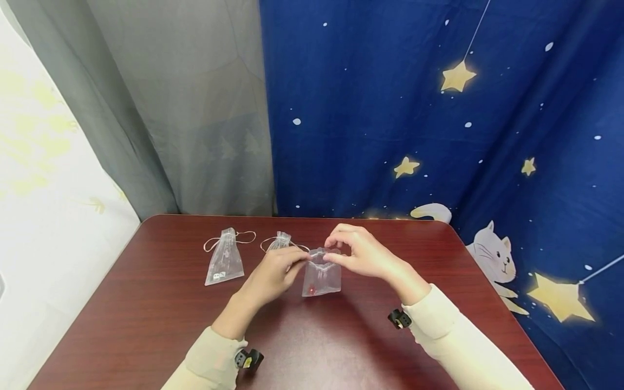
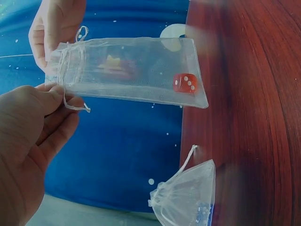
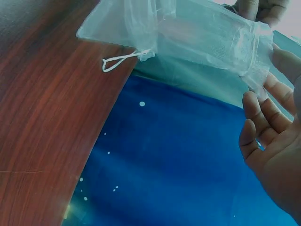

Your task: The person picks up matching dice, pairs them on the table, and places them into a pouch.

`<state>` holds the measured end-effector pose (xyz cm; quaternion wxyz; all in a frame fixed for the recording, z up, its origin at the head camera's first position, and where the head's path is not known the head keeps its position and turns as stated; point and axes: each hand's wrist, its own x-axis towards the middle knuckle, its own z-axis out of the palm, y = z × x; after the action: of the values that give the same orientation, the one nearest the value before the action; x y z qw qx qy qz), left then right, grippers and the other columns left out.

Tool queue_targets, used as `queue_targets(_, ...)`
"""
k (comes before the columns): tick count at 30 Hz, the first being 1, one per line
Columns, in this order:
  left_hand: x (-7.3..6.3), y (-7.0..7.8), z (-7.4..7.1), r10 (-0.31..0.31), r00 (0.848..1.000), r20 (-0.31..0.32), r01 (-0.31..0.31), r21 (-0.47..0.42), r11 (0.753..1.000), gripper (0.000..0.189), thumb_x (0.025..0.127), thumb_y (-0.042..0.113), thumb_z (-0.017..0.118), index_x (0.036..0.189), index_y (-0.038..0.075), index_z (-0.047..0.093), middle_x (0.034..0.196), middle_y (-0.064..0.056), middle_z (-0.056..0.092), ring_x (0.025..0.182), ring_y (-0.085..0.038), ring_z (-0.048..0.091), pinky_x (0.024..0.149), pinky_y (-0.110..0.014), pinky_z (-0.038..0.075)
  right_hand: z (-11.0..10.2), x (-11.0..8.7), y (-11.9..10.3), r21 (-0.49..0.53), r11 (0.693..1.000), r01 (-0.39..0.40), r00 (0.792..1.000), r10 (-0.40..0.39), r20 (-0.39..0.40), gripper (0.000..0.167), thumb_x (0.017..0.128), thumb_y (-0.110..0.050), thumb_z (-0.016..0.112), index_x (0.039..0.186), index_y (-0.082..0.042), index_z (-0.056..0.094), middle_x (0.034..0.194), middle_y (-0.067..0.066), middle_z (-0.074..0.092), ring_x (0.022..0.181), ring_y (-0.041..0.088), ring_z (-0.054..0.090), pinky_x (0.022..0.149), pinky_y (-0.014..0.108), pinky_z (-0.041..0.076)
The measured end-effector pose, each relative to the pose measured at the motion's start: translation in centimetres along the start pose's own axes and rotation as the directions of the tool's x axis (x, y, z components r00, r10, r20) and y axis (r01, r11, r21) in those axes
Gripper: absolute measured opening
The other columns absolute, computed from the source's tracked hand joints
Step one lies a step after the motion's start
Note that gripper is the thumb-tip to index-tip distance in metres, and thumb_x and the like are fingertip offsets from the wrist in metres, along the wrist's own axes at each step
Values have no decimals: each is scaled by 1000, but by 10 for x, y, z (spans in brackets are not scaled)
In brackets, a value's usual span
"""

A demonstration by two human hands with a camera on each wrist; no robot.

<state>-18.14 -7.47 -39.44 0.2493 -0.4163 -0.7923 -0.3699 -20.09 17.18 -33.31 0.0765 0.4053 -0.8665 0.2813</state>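
Observation:
Both hands hold a sheer white drawstring pouch point(image 1: 325, 280) upright over the table by its mouth. My left hand point(image 1: 275, 272) pinches the left side of the mouth between thumb and fingers, close to the white cord. On the opposite side, my right hand point(image 1: 365, 253) pinches the rim with thumb and fingertips. Inside, at the pouch's bottom corner, lies a red die point(image 2: 185, 83) with white dots. In the right wrist view, the pouch's mesh point(image 3: 202, 40) stretches from the fingers toward the table.
Behind my left hand stands a second pouch point(image 1: 280, 240), partly hidden; a blue dotted piece point(image 2: 203, 214) shows in a pouch in the left wrist view. Farther left is a third pouch point(image 1: 226, 259) with small white pieces. Beyond the dark red table point(image 1: 161, 303) hangs a blue curtain point(image 1: 351, 135).

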Motion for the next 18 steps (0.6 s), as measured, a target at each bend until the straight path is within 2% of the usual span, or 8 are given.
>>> queue_targets(5,-1,0,-1,-11,1000,7,11,19,1000,14,85,-6,76,97,3,76,95,-5,75,90,-16,71,82,-29,58,2,-6,7,-13,1000,-19,999,19,-27,35,84,-30,84,112,-12,72,106,-4,67,100,17,64,89,34,54)
queue_targets(8,-2,0,-2,-12,1000,2,12,16,1000,14,86,-6,75,97,3,76,94,-4,75,89,-15,71,81,-28,58,4,-10,11,-2,999,-42,999,42,4,44,83,-33,86,117,-10,70,106,-1,68,99,18,65,89,37,55)
queue_targets(10,-2,0,-3,-14,1000,-3,14,12,1000,15,86,-7,75,97,3,76,94,-4,74,88,-15,70,79,-27,58,5,-12,12,8,998,-59,997,58,48,48,82,-34,85,119,-8,69,102,-1,69,95,18,65,82,36,56)
queue_targets(14,-1,-1,-4,-6,1000,-13,6,4,1000,16,86,-8,74,97,2,75,93,-4,74,86,-14,70,77,-26,58,8,-13,15,8,998,-63,992,62,113,36,87,-34,81,112,-10,72,85,-9,68,74,9,62,64,27,52)
queue_targets(18,-1,-3,-4,15,999,-30,-15,7,1000,18,84,-10,75,98,2,75,93,-4,74,85,-15,70,77,-26,58,8,-13,16,11,999,-48,994,47,100,11,93,-25,75,96,-15,77,73,-15,64,59,2,51,55,21,44)
